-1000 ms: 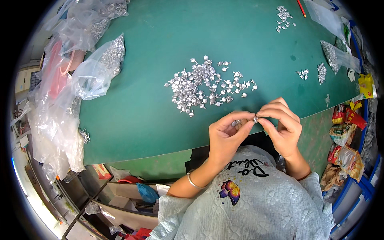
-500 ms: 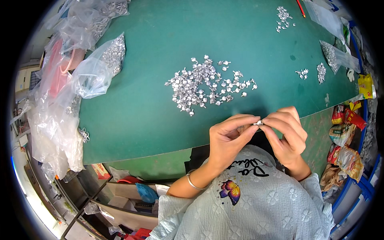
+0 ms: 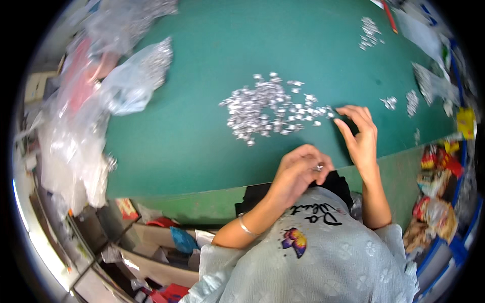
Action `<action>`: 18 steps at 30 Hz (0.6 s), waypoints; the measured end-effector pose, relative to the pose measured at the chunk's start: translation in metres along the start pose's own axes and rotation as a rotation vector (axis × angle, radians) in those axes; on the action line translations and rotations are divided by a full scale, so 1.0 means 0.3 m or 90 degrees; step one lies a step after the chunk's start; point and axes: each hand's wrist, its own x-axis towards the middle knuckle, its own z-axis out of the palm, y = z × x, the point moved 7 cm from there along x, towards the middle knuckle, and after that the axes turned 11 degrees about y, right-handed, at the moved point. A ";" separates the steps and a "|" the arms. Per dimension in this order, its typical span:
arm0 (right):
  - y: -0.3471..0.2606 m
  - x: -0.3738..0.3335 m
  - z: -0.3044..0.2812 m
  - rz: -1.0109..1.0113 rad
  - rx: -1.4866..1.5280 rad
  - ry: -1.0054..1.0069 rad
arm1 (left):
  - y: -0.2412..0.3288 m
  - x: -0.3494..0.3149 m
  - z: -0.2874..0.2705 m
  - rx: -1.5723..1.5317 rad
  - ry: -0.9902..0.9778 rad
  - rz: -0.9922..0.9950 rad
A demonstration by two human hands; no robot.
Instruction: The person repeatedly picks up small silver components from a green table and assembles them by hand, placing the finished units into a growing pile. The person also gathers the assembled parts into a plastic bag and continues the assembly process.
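My left hand [image 3: 298, 169] is closed just above the table's near edge, pinching a small silver metal piece [image 3: 318, 167] with a rounded head. My right hand [image 3: 361, 134] is stretched over the table with thumb and fingers apart, nothing visible between them. Its fingertips are beside the rightmost silver piece [image 3: 330, 112] of a loose pile. That pile of small silver metal pieces [image 3: 252, 108], with round heads and short stems, lies on the green tabletop [image 3: 187, 151]. Motion blur hides finer detail of the pieces.
Clear plastic bags [image 3: 73, 151], some with silver pieces, crowd the left side. Smaller heaps of pieces [image 3: 370, 34] lie at the far right, near a red pencil-like stick [image 3: 390, 17] and a filled clear bag [image 3: 428, 83]. Colourful packets [image 3: 434, 179] stand beyond the right edge.
My right hand has left the piece it held together with my left hand and moved up to the pile's right end, its fingers opening. My left hand keeps the piece. The view has shifted slightly.
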 end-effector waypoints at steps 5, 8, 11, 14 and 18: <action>0.026 -0.063 0.088 -0.017 -0.096 -0.025 | -0.033 0.015 -0.096 0.065 0.127 0.039; 0.111 -0.110 0.060 -0.024 -0.055 -0.067 | -0.061 0.063 -0.102 0.132 0.148 0.135; 0.229 -0.128 0.068 0.040 0.096 -0.162 | -0.029 0.123 -0.105 0.173 0.199 0.440; 0.154 -0.083 0.111 0.091 0.168 -0.179 | 0.053 0.083 -0.071 0.243 0.166 0.522; -0.030 -0.042 0.109 0.116 0.165 -0.200 | 0.139 0.055 -0.089 0.288 0.196 0.605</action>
